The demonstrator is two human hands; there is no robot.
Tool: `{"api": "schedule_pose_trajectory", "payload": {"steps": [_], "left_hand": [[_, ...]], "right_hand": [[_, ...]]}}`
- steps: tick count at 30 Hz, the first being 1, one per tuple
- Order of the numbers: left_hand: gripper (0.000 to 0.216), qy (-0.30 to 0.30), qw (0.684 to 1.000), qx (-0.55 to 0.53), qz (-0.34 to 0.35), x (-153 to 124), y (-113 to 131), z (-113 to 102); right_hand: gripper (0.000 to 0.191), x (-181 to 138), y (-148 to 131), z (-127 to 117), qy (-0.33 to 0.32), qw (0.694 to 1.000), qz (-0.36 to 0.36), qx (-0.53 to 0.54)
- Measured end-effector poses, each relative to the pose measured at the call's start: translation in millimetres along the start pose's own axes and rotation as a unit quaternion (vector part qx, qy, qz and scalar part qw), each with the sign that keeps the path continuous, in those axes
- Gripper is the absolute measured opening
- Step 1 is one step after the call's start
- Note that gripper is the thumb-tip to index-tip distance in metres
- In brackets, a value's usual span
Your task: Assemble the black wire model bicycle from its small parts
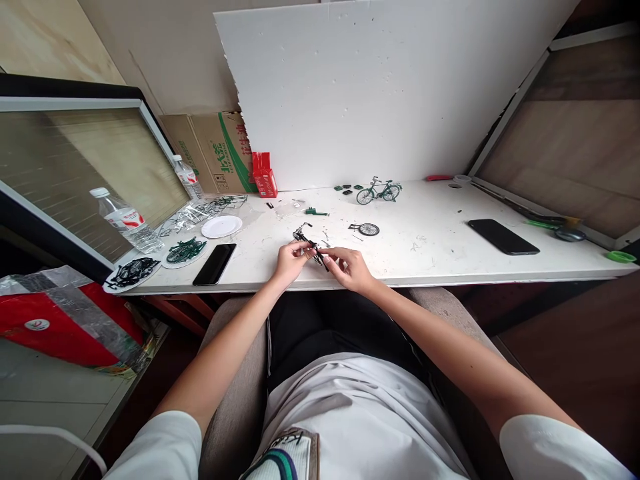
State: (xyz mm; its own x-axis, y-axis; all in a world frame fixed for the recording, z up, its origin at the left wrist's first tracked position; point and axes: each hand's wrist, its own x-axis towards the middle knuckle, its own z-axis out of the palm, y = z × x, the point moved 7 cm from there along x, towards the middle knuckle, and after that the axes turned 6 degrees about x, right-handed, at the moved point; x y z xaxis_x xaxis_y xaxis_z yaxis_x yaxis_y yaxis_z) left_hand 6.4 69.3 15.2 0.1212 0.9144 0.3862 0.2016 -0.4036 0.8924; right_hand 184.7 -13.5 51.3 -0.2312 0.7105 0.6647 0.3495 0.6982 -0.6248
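Note:
Both of my hands meet over the front part of the white table, around a small black model bicycle frame with handlebars pointing away from me. The fingers of my left hand pinch it from the left, while my right hand grips it from the right. Part of the frame is hidden behind my fingers. Just beyond my right hand lies a loose model wheel with a small part attached. A finished green model bicycle stands farther back. A small green part lies ahead of my hands.
Left of my hands are a phone, a plate of green parts, a plate of black parts, a white plate and a water bottle. A red box stands behind. Another phone lies right.

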Motion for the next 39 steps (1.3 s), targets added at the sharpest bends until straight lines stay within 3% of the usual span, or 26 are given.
{"api": "schedule_pose_trajectory", "payload": {"steps": [6,13,20,27,33,39], "left_hand": [[0.049,-0.042,0.998,-0.04,0.003,0,2,6],[0.049,-0.059,0.996,-0.06,0.0,-1,4,8],[0.044,0.015,0.996,-0.069,-0.046,2,-9,0],[0.033,0.017,0.985,-0.13,-0.117,1,-13,2],[0.028,0.002,0.982,-0.147,-0.116,0,-7,0],[0.037,0.003,0.988,-0.116,-0.103,-3,-7,4]], "right_hand": [[0.033,3,-10,-6,0.046,0.994,-0.085,-0.058],[0.033,4,-9,2,-0.004,0.993,-0.106,-0.046],[0.034,5,-11,3,-0.019,0.995,-0.091,-0.039],[0.035,6,-8,6,-0.036,0.996,-0.068,-0.05],[0.035,5,-5,7,-0.044,0.995,-0.066,-0.052],[0.029,4,-5,10,-0.065,0.995,-0.073,-0.037]]}}
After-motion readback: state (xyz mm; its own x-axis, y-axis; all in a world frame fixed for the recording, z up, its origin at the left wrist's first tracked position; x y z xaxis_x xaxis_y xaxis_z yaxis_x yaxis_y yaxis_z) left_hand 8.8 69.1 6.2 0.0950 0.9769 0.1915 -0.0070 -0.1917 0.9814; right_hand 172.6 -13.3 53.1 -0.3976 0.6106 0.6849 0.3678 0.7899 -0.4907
